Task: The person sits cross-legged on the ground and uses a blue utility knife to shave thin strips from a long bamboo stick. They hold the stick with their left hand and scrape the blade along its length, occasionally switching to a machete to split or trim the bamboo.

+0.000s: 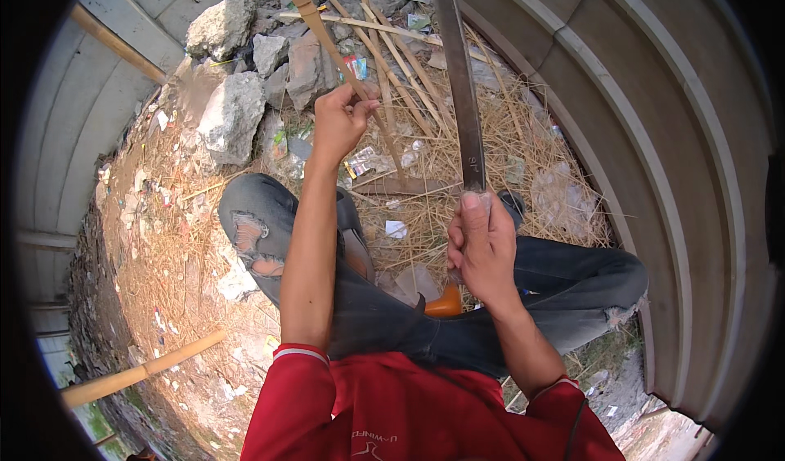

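Observation:
Out in front of me, my left hand (343, 126) pinches a long split bamboo strip (315, 20). The strip slants from the top edge down to the straw-covered ground. My right hand (482, 244) is wrapped round the lower end of a machete (460, 77), and its dark, long blade points up and away from me. The grip itself is mostly hidden by my fingers. Between my bent legs in torn jeans (368, 306) lies a smooth orange object (444, 301), partly covered, whose kind I cannot make out.
Several bamboo strips (401, 60) lie across the straw ahead. Broken concrete lumps (233, 118) are piled at the far left. A corrugated metal wall (662, 175) curves close along my right, and a panel wall (74, 118) stands left. A bamboo pole (147, 369) juts in at lower left.

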Motion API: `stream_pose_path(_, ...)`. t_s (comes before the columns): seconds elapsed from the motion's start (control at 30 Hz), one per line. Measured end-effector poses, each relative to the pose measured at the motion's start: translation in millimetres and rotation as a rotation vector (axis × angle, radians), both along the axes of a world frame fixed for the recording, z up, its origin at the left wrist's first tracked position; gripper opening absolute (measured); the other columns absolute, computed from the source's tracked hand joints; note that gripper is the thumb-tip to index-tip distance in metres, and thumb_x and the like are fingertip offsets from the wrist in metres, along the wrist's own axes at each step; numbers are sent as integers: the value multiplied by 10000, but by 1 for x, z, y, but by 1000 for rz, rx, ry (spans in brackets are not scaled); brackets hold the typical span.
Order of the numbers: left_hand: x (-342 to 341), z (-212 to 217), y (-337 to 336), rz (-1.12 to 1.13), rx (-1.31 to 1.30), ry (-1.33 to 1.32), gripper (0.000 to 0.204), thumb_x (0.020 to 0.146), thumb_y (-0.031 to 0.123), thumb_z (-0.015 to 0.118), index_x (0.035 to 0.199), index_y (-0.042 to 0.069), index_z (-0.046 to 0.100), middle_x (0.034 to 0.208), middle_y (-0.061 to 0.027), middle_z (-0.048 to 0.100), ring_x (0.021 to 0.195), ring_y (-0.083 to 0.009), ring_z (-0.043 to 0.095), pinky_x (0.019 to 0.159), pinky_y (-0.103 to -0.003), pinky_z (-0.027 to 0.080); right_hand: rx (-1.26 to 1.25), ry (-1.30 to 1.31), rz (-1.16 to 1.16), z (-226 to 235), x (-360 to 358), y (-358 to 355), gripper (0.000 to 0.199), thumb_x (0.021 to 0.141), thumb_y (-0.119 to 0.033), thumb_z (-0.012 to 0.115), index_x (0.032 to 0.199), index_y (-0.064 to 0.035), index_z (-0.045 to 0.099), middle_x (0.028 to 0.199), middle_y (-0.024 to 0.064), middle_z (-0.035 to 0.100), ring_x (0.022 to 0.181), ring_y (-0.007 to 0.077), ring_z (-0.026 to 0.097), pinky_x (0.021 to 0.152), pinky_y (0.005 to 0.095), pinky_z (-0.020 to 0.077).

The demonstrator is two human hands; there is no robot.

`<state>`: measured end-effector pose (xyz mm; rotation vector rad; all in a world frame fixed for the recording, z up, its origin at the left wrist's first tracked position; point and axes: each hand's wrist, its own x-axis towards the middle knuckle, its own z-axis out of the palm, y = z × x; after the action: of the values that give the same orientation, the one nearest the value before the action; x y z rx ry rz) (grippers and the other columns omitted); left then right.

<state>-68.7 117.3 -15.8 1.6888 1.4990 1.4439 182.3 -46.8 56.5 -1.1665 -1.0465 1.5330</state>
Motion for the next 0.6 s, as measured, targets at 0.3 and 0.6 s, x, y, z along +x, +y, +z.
stream_pose_path(0.3,-13,-3,4,44,-39,-8,108,884,-115,672,958,-37,675,873,-76,733,848,-149,731,773,-321,657,-560,-171,112,-132,6,-21,339,1081,-401,553,958,-89,506,663,0,492,461,98,468,409,291,420)
stream_pose_path(0.6,-7,3,-2,-40,-166,-117,94,887,-112,676,940,-36,680,868,-76,726,842,-154,733,770,-310,653,277,-28,-168,-17,-16,-14,313,1087,-357,553,963,-72,512,649,-9,460,471,74,448,439,260,418)
